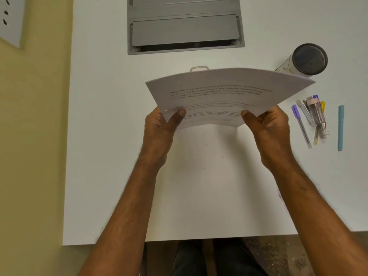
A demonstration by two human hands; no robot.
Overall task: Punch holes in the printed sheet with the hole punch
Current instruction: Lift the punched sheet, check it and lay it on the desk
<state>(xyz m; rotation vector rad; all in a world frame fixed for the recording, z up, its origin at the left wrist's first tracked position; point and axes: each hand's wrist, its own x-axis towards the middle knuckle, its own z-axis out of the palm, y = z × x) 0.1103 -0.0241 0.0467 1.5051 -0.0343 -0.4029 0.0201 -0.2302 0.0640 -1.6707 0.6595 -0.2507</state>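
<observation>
I hold a white printed sheet point(221, 92) with black text in the air above the white table point(111, 156). My left hand point(161, 130) pinches its near left corner, thumb on top. My right hand point(270, 128) pinches its near right corner the same way. The sheet bows upward in the middle. A small round hole shows near my left thumb. Behind the sheet's far edge, a pale rounded handle of the hole punch point(199, 68) peeks out; the rest of it is hidden by the paper.
A grey cable hatch point(185, 30) is set into the table's far side. A dark cylindrical pen holder point(307, 59) lies at the far right. Several pens point(312, 116) and a blue marker point(341, 127) lie at right. A yellow wall with sockets point(10, 18) borders the left.
</observation>
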